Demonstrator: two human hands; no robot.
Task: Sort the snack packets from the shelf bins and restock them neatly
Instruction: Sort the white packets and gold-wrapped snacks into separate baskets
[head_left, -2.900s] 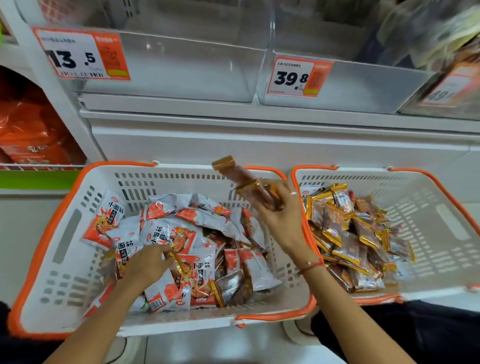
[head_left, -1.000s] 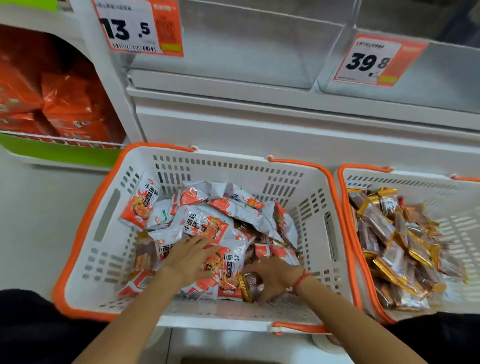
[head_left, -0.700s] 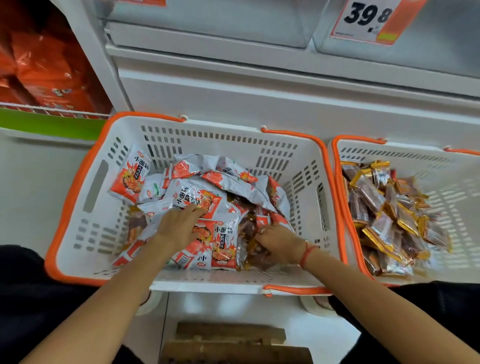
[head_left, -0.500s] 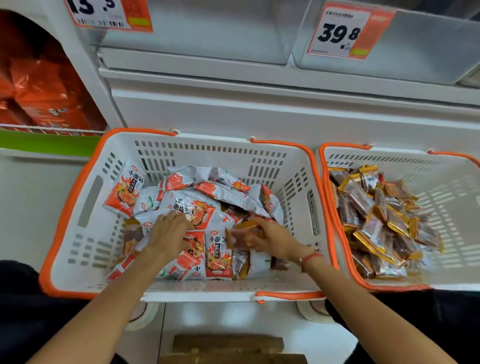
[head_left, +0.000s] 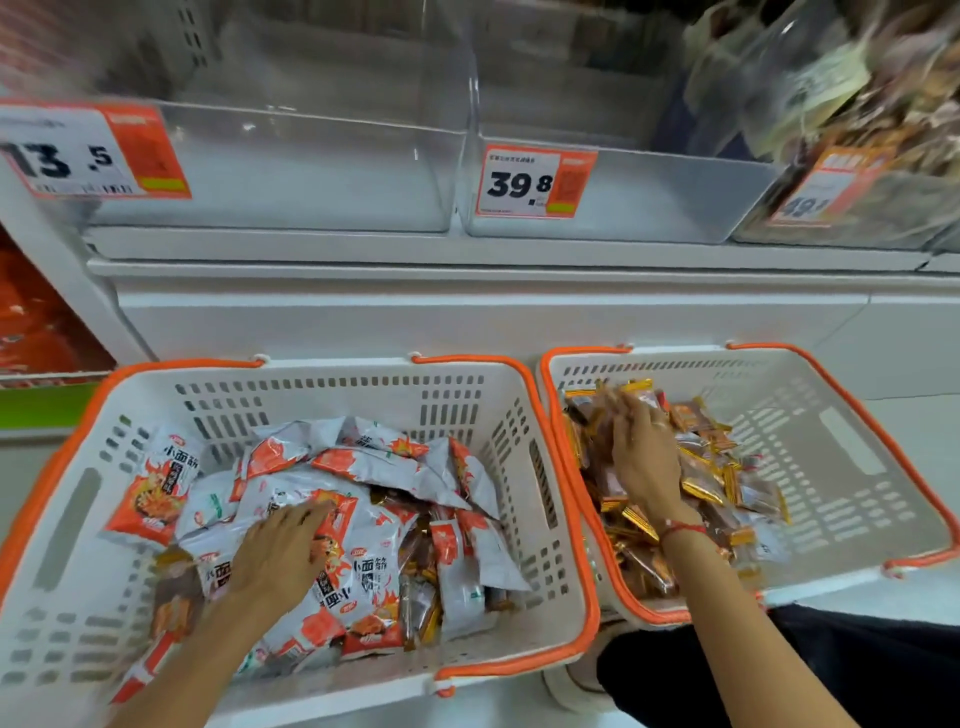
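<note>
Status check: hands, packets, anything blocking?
Left hand flat on silver-orange packets in left basket. Right hand over gold-brown packets in right basket; blurred, grip unclear. Nothing blocking.

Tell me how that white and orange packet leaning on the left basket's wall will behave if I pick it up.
The packet is probably light and floppy: it looks thin and crinkled, slumped against the basket wall. Its glossy film may be slippery, so pinching an edge seems safest.

Bright, even light, soft shadows. Glare on clear bins. Motion blur at top corners and on right hand. Wide-angle bending at edges.
</note>
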